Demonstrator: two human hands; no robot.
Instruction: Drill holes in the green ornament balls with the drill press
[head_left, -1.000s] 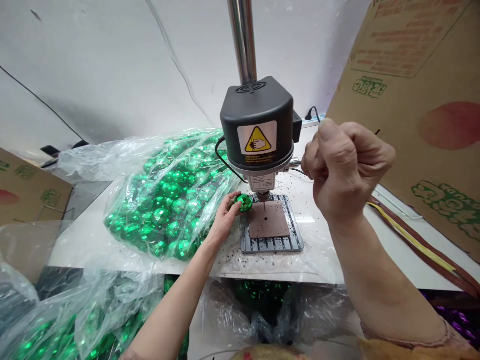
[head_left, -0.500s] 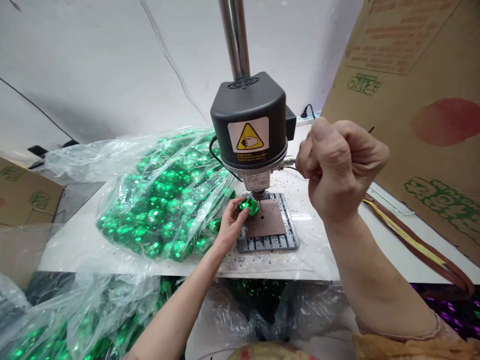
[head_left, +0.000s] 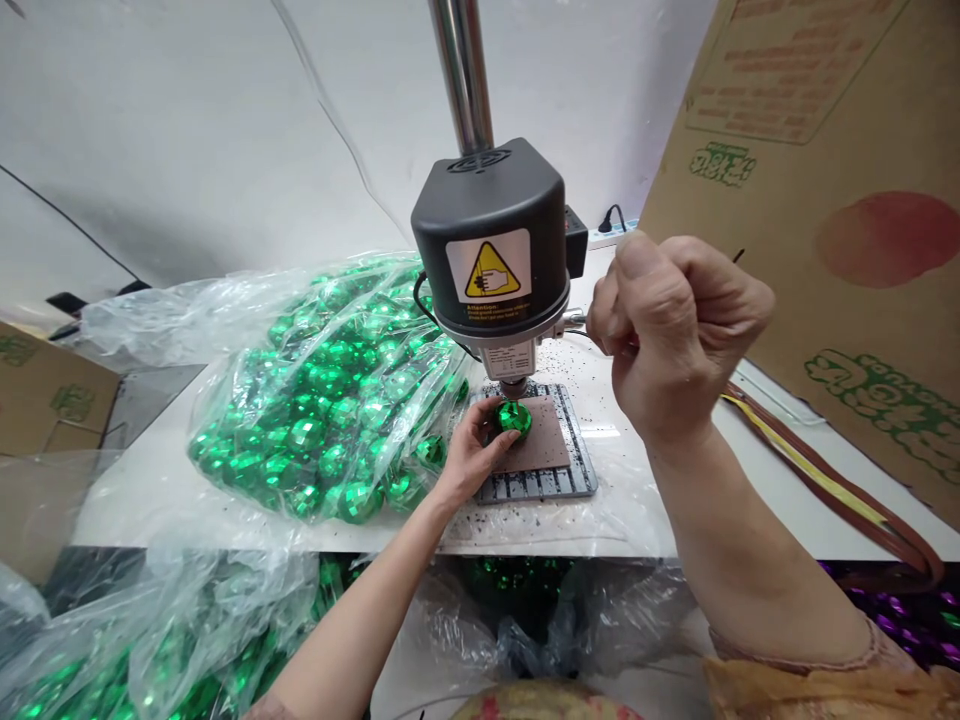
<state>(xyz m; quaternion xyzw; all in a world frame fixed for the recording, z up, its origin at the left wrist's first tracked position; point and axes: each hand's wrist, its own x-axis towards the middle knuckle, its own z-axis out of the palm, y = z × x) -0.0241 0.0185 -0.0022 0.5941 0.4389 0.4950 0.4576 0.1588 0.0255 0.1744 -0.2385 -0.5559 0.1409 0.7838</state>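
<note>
A small bench drill with a black motor cover and a yellow warning label stands on a steel column. Under its chuck, my left hand pinches a green faceted ball and holds it on the brown pad of the grey slotted drill table. Raised to the right of the drill head, my right hand is a fist closed round the drill's feed lever, of which only a thin rod shows.
A clear plastic bag full of green faceted balls lies left of the drill on the white table. More bagged balls hang below the front edge. Cardboard boxes stand at right and far left. Brown straps lie at right.
My left hand has carried the green ball rightwards from the drill table's left edge onto the brown pad beneath the chuck. My right fist has stayed on the lever.
</note>
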